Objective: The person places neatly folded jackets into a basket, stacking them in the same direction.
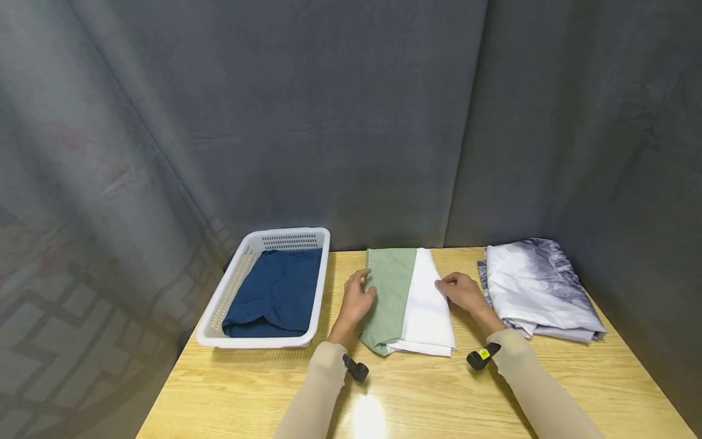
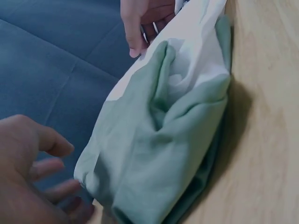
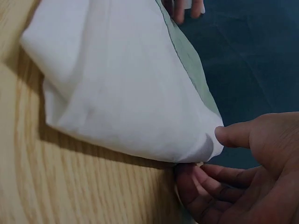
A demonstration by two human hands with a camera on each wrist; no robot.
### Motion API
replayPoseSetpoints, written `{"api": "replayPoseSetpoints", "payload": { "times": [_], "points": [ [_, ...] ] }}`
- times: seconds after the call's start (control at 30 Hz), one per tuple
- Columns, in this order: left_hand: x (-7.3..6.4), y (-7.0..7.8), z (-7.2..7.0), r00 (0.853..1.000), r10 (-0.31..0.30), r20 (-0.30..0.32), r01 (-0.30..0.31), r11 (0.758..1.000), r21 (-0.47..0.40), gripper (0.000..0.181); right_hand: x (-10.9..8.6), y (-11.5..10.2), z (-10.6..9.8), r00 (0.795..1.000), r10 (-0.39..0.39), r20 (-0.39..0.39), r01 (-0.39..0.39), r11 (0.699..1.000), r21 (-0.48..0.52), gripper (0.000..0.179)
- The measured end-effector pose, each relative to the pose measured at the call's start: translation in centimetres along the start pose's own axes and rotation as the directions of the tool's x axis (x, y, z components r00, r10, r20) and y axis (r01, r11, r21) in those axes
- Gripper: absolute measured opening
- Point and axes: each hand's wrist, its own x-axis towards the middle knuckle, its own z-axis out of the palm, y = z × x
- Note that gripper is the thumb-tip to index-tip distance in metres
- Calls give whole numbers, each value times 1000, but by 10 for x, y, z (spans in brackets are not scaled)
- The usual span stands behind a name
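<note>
Head cam: hands apart, one on each side of the green/white cloth, which lies folded on the table btwn them. Green half is next to L hand, white half next to R hand. L hand: fingers spread, slightly bent, at the green edge, holding nothing. R hand: at the white edge, thumb + fingers pinching it. White basket is left of L hand, w/ navy cloth inside. Grey/white cloth sits folded to the right of R hand, well apart from the green/white one. Grey curtain hangs beyond both hands. Beige sleeves on both arms, small black device at each wrist (R one has a yellow label).

L wrist cam: L hand beside the green end, fingers loose; contact w/ fabric can't tell (fingers blurry). Green layers gape in loose folds to its right. R hand shows farther off, at the white part.

R wrist cam: R hand has thumb at top of a white corner, fingers tucked under. Green strip runs along the far side; L fingertips just visible beyond.
</note>
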Motion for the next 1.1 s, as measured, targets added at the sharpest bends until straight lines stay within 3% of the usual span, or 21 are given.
{"api": "replayPoseSetpoints", "payload": {
  "times": [0.27, 0.4, 0.7, 0.8, 0.9, 0.97, 1.1],
  "points": [
    [-5, 3, 1, 994, -106, -31, 109, 989, 105, 56, 2, 2, 6, 999, -42, 8, 42, 996, -78, 49],
    [-6, 6, 4, 988, -151, -30, 154, 984, 95, 57, 1, -1, 7, 1000, -13, 20, 14, 998, -58, 47],
    [-1, 5, 11, 970, -243, -17, 241, 969, -52, 64, 0, -6, 11, 998, 20, 55, -19, 1000, -23, 46],
    [-1, 3, 12, 961, -276, -2, 271, 947, -174, 67, 1, -4, 14, 997, 42, 65, -41, 999, -9, 52],
    [-2, 2, 12, 948, -319, 19, 311, 909, -277, 69, 3, -2, 17, 994, 65, 90, -69, 997, 42, 60],
    [-3, 2, 12, 940, -339, 42, 335, 890, -310, 70, 4, 0, 19, 992, 68, 105, -77, 994, 83, 64],
    [-2, 1, 11, 929, -356, 102, 370, 873, -317, 68, 5, 2, 23, 991, 55, 123, -73, 986, 153, 67]
  ]
}}
